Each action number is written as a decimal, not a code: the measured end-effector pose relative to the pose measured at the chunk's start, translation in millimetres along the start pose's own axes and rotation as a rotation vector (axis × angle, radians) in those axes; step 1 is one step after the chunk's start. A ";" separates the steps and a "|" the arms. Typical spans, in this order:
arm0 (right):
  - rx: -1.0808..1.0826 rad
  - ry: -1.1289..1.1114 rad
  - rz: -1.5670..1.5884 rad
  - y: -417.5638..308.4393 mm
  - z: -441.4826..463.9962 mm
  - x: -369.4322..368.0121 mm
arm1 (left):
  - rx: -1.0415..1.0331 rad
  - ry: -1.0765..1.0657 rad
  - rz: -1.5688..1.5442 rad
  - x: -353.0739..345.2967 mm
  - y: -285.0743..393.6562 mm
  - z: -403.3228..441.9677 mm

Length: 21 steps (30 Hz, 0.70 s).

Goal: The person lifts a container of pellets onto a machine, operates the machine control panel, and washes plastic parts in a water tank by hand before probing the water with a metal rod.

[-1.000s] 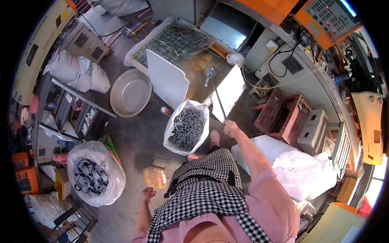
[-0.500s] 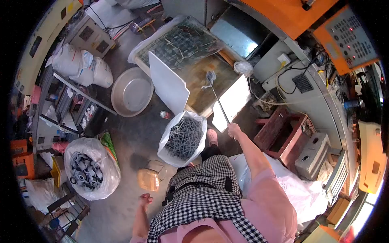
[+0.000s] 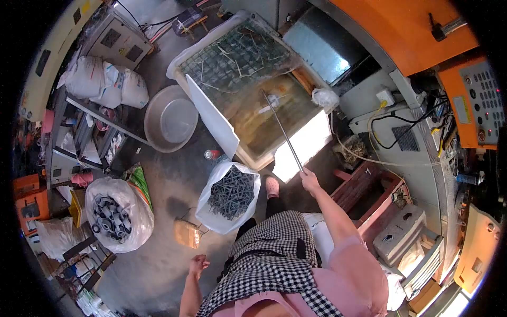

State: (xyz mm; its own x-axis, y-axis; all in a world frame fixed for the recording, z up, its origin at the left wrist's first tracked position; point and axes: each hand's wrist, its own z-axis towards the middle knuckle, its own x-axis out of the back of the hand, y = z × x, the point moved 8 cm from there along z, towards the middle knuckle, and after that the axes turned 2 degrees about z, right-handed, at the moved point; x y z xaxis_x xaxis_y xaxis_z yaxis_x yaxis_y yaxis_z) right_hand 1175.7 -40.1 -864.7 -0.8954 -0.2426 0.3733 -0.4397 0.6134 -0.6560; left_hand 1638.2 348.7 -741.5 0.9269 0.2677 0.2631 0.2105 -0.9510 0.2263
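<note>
My right hand [image 3: 310,180] is closed around the near end of a long thin metal rod [image 3: 285,135]. The rod slants over a white board and reaches into a tank [image 3: 248,159] of brownish water. Close to its far tip lies a small pale piece [image 3: 273,100] in the water; whether they touch I cannot tell. My left hand [image 3: 198,264] hangs low over the floor, fingers loosely curled with nothing in them. Nearest to it is a tan block-like container with a wire handle [image 3: 187,234]. A white bag [image 3: 248,212] of thin grey sticks stands between me and the tank.
A wide metal basin [image 3: 153,124] sits left of the tank, with a red can [image 3: 212,154] on the floor nearby. Another bag [image 3: 141,224] holds grey ring-like parts. At right are a reddish frame [image 3: 346,190], a grey block [image 3: 398,238] and a machine with an orange control panel [image 3: 459,124].
The rod's tip has moved left and farther into the tank, away from the pale piece that hung at it. My right hand shifted slightly right and down; my left fingers loosened a little.
</note>
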 end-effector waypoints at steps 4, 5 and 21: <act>0.086 0.107 -0.128 11.2 33.1 14.2 | 0.007 0.038 0.128 -9.4 2.4 3.0; 0.082 0.105 -0.124 7.5 36.5 15.7 | -0.030 0.019 0.095 -10.8 5.0 6.5; -0.010 0.018 -0.098 2.6 28.2 27.1 | -0.020 0.030 0.117 -17.0 27.2 -8.1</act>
State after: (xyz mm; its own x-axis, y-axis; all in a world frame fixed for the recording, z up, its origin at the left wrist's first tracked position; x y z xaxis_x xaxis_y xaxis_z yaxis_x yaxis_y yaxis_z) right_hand 1148.3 -66.3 -874.8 -0.8467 -0.2880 0.4474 -0.5243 0.5952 -0.6090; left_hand 1625.7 319.6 -732.3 0.9350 0.1600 0.3165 0.0949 -0.9728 0.2115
